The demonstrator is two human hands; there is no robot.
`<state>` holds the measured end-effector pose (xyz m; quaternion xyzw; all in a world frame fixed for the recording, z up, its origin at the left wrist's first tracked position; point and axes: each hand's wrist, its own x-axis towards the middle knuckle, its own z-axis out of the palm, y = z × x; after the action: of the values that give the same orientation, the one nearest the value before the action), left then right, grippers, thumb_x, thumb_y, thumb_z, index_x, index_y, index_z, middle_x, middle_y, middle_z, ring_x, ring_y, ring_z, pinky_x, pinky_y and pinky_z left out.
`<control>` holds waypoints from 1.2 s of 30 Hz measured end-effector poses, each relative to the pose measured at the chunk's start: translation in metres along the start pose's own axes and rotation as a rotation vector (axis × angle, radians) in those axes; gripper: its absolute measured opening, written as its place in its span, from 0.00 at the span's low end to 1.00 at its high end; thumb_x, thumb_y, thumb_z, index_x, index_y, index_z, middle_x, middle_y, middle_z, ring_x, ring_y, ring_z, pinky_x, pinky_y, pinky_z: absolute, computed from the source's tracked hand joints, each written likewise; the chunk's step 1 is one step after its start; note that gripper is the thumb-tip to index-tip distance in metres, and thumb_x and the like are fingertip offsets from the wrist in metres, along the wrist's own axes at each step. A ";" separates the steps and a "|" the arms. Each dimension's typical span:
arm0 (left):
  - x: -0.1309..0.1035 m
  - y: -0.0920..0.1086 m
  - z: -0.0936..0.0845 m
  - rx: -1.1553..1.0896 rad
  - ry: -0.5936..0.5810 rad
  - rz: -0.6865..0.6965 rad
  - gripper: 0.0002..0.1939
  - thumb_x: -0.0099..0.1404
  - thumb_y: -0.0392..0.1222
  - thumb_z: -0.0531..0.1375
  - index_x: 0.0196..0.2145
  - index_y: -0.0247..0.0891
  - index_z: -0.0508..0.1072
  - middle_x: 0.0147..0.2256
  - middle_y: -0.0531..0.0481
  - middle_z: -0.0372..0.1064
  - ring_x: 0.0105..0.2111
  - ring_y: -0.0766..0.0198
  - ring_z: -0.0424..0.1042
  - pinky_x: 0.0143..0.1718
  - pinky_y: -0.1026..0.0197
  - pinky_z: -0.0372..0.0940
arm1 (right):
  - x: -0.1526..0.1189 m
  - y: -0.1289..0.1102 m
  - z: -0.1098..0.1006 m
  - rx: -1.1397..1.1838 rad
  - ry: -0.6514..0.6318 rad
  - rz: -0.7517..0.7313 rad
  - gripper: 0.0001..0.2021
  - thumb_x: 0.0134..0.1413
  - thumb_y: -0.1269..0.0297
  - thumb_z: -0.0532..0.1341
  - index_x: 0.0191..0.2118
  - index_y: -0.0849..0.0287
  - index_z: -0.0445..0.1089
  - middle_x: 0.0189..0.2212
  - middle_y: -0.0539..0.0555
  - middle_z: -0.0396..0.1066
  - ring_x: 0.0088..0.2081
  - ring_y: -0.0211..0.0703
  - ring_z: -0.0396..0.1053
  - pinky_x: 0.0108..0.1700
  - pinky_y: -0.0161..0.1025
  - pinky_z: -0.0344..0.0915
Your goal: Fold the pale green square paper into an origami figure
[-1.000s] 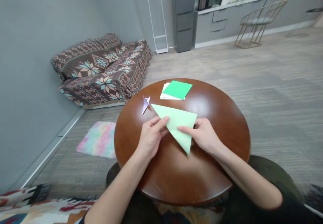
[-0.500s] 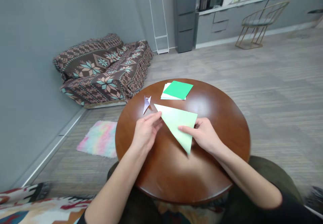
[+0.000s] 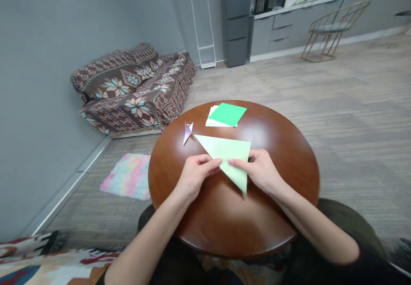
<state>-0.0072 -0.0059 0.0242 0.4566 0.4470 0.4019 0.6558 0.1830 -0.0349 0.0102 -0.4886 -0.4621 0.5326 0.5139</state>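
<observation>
A pale green sheet of paper [image 3: 230, 148], folded into a triangle, is held above the round table. My left hand [image 3: 197, 172] pinches the middle of its long slanted edge, thumb on top and fingers beneath. From the right side, my right hand [image 3: 261, 169] grips the triangle with the thumb flat on its face and the other fingers hidden behind it. Both thumb tips lie close together. Just beyond the paper's left corner, a small folded lilac paper piece [image 3: 187, 134] rests on the table.
On the far side of the round brown table [image 3: 272, 225] lies a bright green sheet [image 3: 227, 114] over white sheets [image 3: 212, 121]. A patterned sofa [image 3: 135, 92] and a fluffy pastel rug [image 3: 128, 177] are to the left. A wire-backed chair [image 3: 330, 28] stands by the kitchen counter.
My left hand has slid down from near the triangle's left corner to the middle of its long edge, closer to my right hand. The paper has turned slightly.
</observation>
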 end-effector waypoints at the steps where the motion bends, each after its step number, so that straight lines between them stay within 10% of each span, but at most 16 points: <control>1: 0.000 0.001 -0.001 0.026 -0.002 0.001 0.12 0.51 0.43 0.74 0.24 0.33 0.79 0.30 0.45 0.77 0.34 0.61 0.74 0.47 0.55 0.68 | 0.000 0.000 0.000 -0.005 -0.002 0.000 0.14 0.44 0.56 0.73 0.32 0.63 0.82 0.32 0.57 0.82 0.33 0.52 0.77 0.32 0.40 0.69; 17: 0.005 0.002 0.022 0.000 0.104 0.196 0.14 0.52 0.43 0.73 0.19 0.34 0.74 0.22 0.52 0.69 0.27 0.67 0.66 0.34 0.63 0.62 | -0.001 -0.004 0.004 0.116 0.060 -0.023 0.23 0.39 0.65 0.74 0.46 0.60 0.75 0.45 0.58 0.81 0.45 0.54 0.77 0.46 0.45 0.71; 23: 0.005 0.014 0.015 -0.216 0.178 0.213 0.11 0.51 0.42 0.73 0.25 0.33 0.78 0.31 0.47 0.76 0.34 0.62 0.74 0.43 0.57 0.69 | 0.002 -0.002 0.002 0.097 -0.020 0.014 0.15 0.40 0.65 0.72 0.35 0.58 0.69 0.31 0.53 0.80 0.31 0.44 0.75 0.35 0.38 0.66; 32: -0.014 -0.007 0.020 -0.396 0.290 0.053 0.13 0.49 0.35 0.74 0.33 0.36 0.78 0.33 0.52 0.77 0.32 0.66 0.74 0.43 0.56 0.72 | 0.008 -0.002 -0.003 0.390 0.245 -0.041 0.27 0.35 0.64 0.75 0.39 0.53 0.60 0.23 0.44 0.74 0.29 0.40 0.71 0.36 0.38 0.66; 36: -0.020 -0.008 0.007 -0.444 0.158 -0.095 0.09 0.52 0.39 0.72 0.32 0.36 0.79 0.35 0.48 0.78 0.38 0.60 0.76 0.47 0.53 0.71 | 0.014 -0.004 -0.009 0.520 0.315 -0.102 0.26 0.36 0.67 0.74 0.38 0.51 0.59 0.20 0.40 0.68 0.31 0.40 0.72 0.40 0.39 0.67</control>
<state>-0.0055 -0.0284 0.0224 0.2470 0.4187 0.4935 0.7212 0.1925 -0.0212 0.0125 -0.3935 -0.2489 0.5240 0.7132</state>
